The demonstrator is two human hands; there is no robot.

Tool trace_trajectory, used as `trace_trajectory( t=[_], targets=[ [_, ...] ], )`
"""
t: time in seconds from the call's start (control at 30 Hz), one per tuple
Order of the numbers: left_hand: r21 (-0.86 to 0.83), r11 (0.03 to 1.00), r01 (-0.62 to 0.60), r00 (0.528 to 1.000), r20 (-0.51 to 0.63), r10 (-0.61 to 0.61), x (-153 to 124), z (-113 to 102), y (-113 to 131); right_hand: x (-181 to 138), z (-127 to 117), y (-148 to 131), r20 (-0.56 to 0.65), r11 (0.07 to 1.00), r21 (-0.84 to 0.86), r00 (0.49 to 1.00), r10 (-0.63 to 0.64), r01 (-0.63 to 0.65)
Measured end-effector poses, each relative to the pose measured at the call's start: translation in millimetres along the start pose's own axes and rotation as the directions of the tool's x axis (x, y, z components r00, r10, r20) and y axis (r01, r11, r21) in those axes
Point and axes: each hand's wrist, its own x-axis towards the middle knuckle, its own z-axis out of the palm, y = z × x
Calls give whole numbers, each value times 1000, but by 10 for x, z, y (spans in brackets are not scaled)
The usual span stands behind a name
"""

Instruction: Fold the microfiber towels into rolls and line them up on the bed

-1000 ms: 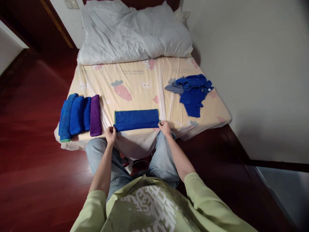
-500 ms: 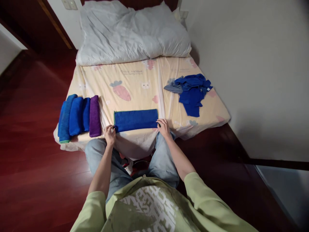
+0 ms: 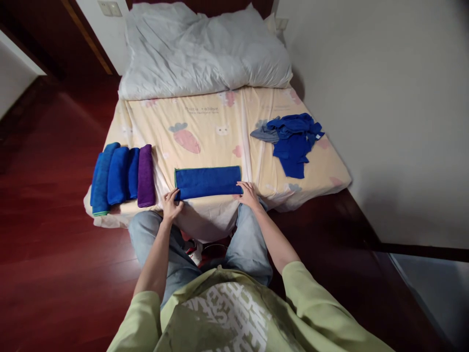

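Note:
A blue towel (image 3: 208, 182) with green edging lies flat in a long folded strip near the front edge of the bed. At its left front corner is my left hand (image 3: 171, 205), fingertips touching the cloth and thumb held apart. My right hand (image 3: 249, 194) rests at the right end, its fingers stretched over the towel's edge. Left of the strip, several rolled blue towels (image 3: 117, 176) lie side by side with a purple rolled towel (image 3: 146, 176) next to my left hand.
A loose heap of blue cloths (image 3: 293, 142) with a greyish piece lies on the right of the bed. A large white bedding bundle (image 3: 205, 54) spans the head end. The patterned sheet (image 3: 208, 127) hangs over the front edge, above my knees. A wall (image 3: 384, 122) stands to the right.
My left hand has loosened from its closed grip at the towel's corner, thumb now spread away. My right fingers have straightened over the right edge. The towel has barely moved.

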Motion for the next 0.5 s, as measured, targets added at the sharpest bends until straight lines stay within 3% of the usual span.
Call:
trace_trajectory(
  t=[0.27, 0.5],
  targets=[
    [-21, 999, 31, 999, -24, -31, 52, -7, 2, 14, 58, 47, -34, 999, -46, 999, -12, 11],
    [109, 993, -39, 999, 19, 37, -2, -32, 42, -2, 99, 29, -66, 990, -142, 998, -1, -8]
  ],
)
